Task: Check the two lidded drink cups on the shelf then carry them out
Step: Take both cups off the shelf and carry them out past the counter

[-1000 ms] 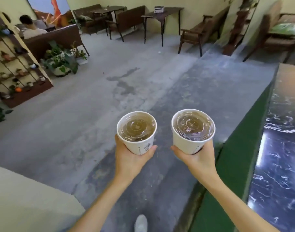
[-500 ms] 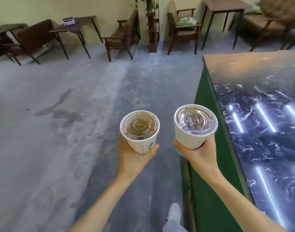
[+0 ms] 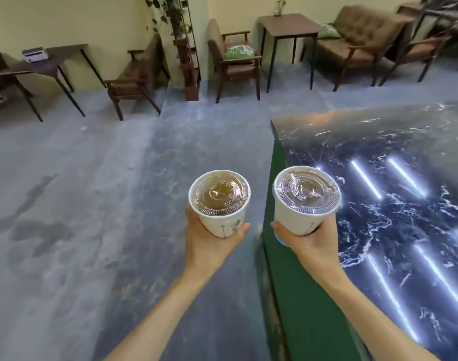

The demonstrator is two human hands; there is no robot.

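Both lidded cups ride upright and level, left cup (image 3: 219, 204) wrapped in the left hand (image 3: 212, 246), right cup (image 3: 304, 200) in the right hand (image 3: 312, 246). The marble counter (image 3: 379, 178) has swung closer alongside; the carry-out is underway.

You will find no legible text, brand, number or sign anywhere in the view. The left cup (image 3: 224, 220) carries a small dark printed mark on its white wall, just above the left hand (image 3: 209, 246), but it is too small and blurred for you to read. The clear lid (image 3: 307, 190) of the right cup (image 3: 298, 217) shows only moulded ridges.
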